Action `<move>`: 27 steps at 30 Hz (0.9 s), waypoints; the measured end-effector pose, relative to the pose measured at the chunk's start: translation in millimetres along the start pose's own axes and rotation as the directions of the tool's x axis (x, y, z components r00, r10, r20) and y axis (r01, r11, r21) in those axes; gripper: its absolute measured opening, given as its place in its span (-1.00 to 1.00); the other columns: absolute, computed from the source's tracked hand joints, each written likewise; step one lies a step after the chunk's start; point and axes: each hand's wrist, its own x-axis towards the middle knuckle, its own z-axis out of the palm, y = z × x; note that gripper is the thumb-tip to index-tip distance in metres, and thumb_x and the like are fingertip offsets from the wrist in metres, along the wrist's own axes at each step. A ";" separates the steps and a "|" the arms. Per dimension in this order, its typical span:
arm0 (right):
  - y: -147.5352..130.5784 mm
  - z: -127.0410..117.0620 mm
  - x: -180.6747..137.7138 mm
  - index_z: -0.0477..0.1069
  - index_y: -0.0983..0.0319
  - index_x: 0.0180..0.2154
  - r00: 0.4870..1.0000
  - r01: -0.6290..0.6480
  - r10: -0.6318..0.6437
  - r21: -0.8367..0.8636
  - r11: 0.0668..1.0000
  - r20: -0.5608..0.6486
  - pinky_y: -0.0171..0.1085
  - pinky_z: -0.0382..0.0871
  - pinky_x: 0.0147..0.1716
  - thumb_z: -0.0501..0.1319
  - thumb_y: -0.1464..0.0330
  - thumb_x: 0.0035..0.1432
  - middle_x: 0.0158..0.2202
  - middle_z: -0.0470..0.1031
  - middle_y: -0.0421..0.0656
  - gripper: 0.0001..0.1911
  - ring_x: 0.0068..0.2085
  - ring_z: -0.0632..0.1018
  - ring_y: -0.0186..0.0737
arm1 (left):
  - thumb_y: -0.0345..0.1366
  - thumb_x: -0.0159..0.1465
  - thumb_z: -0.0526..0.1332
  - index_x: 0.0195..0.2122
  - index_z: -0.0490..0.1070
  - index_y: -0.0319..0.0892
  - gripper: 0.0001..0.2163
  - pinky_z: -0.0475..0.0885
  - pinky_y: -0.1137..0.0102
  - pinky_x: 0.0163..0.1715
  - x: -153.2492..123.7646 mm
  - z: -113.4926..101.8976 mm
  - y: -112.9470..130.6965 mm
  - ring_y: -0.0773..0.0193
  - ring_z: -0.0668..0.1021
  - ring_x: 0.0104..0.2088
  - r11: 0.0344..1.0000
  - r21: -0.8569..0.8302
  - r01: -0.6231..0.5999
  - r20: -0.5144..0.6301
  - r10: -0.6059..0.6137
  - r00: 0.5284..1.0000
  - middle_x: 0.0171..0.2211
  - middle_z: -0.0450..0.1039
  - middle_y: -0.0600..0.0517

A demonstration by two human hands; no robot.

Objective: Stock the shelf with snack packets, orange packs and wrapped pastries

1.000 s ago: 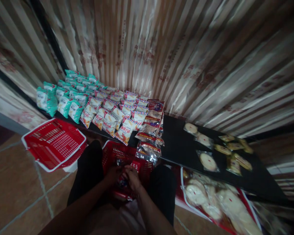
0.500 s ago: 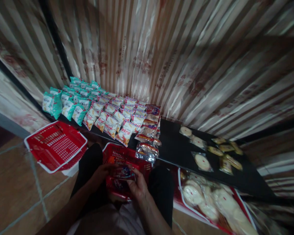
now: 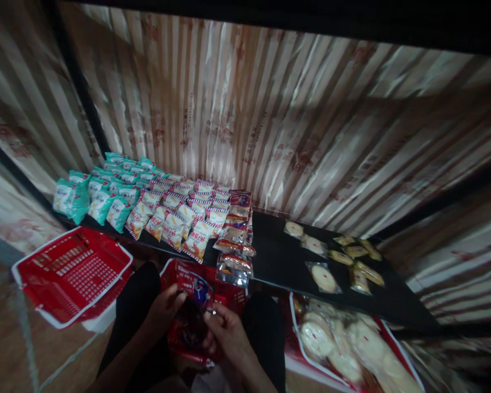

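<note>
Here the left hand (image 3: 166,310) and right hand (image 3: 228,328), both curled nearly closed, pinch a glossy red snack packet (image 3: 198,289) over a red plastic basket (image 3: 234,295).

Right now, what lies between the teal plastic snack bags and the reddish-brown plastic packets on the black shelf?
In the head view, rows of white plastic snack bags with striped edges sit between the teal bags and the packets.
</note>
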 end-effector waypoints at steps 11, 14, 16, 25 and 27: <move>-59.7 -41.0 -3.4 0.47 0.22 -0.59 0.801 0.428 -0.594 -0.621 0.657 -0.076 -0.33 0.28 -0.35 0.10 0.09 0.09 -0.46 0.43 -0.13 -0.58 -0.37 0.42 -0.22 | 0.06 0.04 0.14 -0.36 0.35 -0.17 -0.63 0.42 0.41 -0.34 23.3 45.7 58.0 0.22 0.53 -0.35 0.972 -0.234 -0.011 0.106 0.036 0.994 -0.40 0.50 0.02; -64.5 -49.0 5.9 0.47 0.22 -0.46 0.804 0.434 -0.579 -0.533 0.726 -0.134 -0.33 0.29 -0.36 0.11 0.05 0.07 -0.44 0.44 -0.15 -0.61 -0.37 0.41 -0.21 | 0.04 0.04 0.15 -0.33 0.36 -0.19 -0.62 0.42 0.40 -0.34 41.2 60.7 63.2 0.21 0.53 -0.35 0.972 -0.233 -0.033 0.077 0.052 0.996 -0.39 0.50 0.00; -67.9 -55.3 15.5 0.44 0.23 -0.41 0.820 0.409 -0.543 -0.482 0.775 -0.179 -0.34 0.28 -0.41 0.10 0.01 0.04 -0.48 0.42 -0.17 -0.58 -0.41 0.40 -0.23 | -0.03 0.05 0.16 -0.25 0.35 -0.20 -0.64 0.42 0.40 -0.31 56.6 70.2 66.9 0.22 0.53 -0.32 0.969 -0.239 -0.057 0.052 0.071 0.996 -0.34 0.51 -0.02; -118.9 -83.9 62.6 0.42 0.28 -0.48 0.754 0.358 -0.586 -0.562 0.746 -0.296 -0.37 0.22 -0.52 0.04 -0.01 0.03 -0.56 0.42 -0.18 -0.51 -0.51 0.35 -0.29 | -0.30 0.19 0.07 0.12 0.13 -0.20 -0.56 0.43 0.38 -0.19 110.5 97.1 97.4 0.26 0.53 -0.22 0.993 -0.013 -0.119 -0.018 0.119 0.993 -0.13 0.46 -0.07; -131.2 -89.3 71.5 0.41 0.28 -0.51 0.723 0.333 -0.623 -0.641 0.691 -0.297 -0.38 0.18 -0.55 0.02 0.02 0.04 -0.59 0.39 -0.20 -0.53 -0.53 0.33 -0.31 | -0.32 0.16 0.08 0.11 0.17 -0.21 -0.54 0.35 0.32 -0.01 115.8 100.5 100.5 0.20 0.45 -0.03 0.970 0.118 -0.212 -0.062 0.220 0.974 0.01 0.36 -0.11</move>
